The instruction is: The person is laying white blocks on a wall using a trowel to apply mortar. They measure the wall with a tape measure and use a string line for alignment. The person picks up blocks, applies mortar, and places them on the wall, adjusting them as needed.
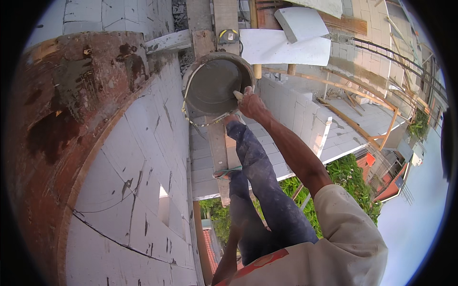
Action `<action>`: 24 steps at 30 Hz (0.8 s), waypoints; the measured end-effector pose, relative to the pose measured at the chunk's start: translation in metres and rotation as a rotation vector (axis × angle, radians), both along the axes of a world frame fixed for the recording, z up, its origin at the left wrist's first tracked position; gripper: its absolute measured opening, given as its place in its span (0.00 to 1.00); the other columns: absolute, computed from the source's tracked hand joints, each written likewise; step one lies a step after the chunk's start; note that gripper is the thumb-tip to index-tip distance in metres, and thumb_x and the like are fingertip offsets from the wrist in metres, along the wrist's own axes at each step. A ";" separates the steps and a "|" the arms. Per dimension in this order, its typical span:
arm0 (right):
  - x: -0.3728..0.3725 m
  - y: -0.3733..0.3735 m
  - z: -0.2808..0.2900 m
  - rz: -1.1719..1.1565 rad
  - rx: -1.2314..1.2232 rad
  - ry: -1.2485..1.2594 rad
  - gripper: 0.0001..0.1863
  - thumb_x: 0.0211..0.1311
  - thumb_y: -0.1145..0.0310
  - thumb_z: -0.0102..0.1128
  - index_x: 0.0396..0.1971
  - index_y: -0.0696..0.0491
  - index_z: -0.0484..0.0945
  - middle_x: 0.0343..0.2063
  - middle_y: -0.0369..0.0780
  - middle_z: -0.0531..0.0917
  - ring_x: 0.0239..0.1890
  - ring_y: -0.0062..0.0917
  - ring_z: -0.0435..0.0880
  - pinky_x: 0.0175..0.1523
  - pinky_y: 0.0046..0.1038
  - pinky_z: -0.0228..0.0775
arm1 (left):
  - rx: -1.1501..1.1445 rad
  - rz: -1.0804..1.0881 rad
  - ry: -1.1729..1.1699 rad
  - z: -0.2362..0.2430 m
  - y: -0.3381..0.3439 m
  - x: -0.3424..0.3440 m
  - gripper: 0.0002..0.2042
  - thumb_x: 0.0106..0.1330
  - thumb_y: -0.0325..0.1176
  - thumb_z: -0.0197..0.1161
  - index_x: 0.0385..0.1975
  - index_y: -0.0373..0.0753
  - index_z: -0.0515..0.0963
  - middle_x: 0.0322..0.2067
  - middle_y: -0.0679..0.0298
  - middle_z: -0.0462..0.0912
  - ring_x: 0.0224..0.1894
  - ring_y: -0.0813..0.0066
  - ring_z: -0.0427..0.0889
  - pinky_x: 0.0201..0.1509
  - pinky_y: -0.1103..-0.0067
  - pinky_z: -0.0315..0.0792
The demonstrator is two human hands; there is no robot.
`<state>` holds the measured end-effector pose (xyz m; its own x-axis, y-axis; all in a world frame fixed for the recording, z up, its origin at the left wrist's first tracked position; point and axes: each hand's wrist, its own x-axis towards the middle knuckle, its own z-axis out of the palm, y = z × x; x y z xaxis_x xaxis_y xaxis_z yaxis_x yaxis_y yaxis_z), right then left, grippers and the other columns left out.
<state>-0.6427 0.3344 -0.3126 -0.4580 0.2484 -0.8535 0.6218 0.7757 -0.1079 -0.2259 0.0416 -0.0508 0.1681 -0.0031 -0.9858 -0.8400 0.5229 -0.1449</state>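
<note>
My right hand (251, 104) is closed around a tool with a pale, rounded handle (238, 95), at the right rim of a round bucket (251, 71). The handle's end points over the bucket; the working end of the tool cannot be made out. Smooth wet grey mortar (214, 82) lies in the bucket, and a rope-like handle (185, 102) hangs round its left side. Of my left arm, only a forearm (228, 255) shows beside my legs at the bottom; the hand itself is out of sight.
Narrow planks (217, 143) carry my feet above a drop with greenery. A tape measure (228, 36) lies beyond the bucket. White block wall (143, 167) and a stained brown board (81, 95) stand left. White blocks (300, 24) rest on timber at the back.
</note>
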 end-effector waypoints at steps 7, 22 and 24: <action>-0.024 0.095 0.011 -0.192 -0.095 0.178 0.33 0.72 0.37 0.52 0.45 0.57 0.81 0.47 0.54 0.85 0.53 0.46 0.86 0.58 0.45 0.76 | 0.052 -0.028 -0.099 -0.012 0.006 -0.028 0.48 0.60 0.55 0.73 0.70 0.26 0.60 0.61 0.36 0.75 0.66 0.44 0.75 0.68 0.62 0.70; -0.122 0.336 -0.160 -1.713 -0.509 0.752 0.52 0.72 0.41 0.56 0.78 0.54 0.36 0.72 0.62 0.50 0.73 0.55 0.59 0.70 0.59 0.62 | 0.031 -0.171 -0.260 -0.051 0.005 -0.048 0.42 0.65 0.51 0.70 0.69 0.24 0.63 0.62 0.35 0.74 0.67 0.44 0.73 0.69 0.62 0.68; -0.130 0.336 -0.154 -1.593 -0.528 0.777 0.46 0.72 0.44 0.59 0.76 0.55 0.48 0.67 0.59 0.58 0.67 0.52 0.67 0.64 0.56 0.71 | 0.017 -0.181 -0.257 -0.053 0.010 -0.055 0.42 0.65 0.51 0.70 0.69 0.24 0.63 0.62 0.35 0.74 0.67 0.44 0.73 0.69 0.62 0.68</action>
<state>-0.7723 0.6709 -0.4669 -0.3667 0.5962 -0.7142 0.3401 -0.6286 -0.6994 -0.2808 0.0513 -0.1036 0.4098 -0.0392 -0.9113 -0.6704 0.6646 -0.3300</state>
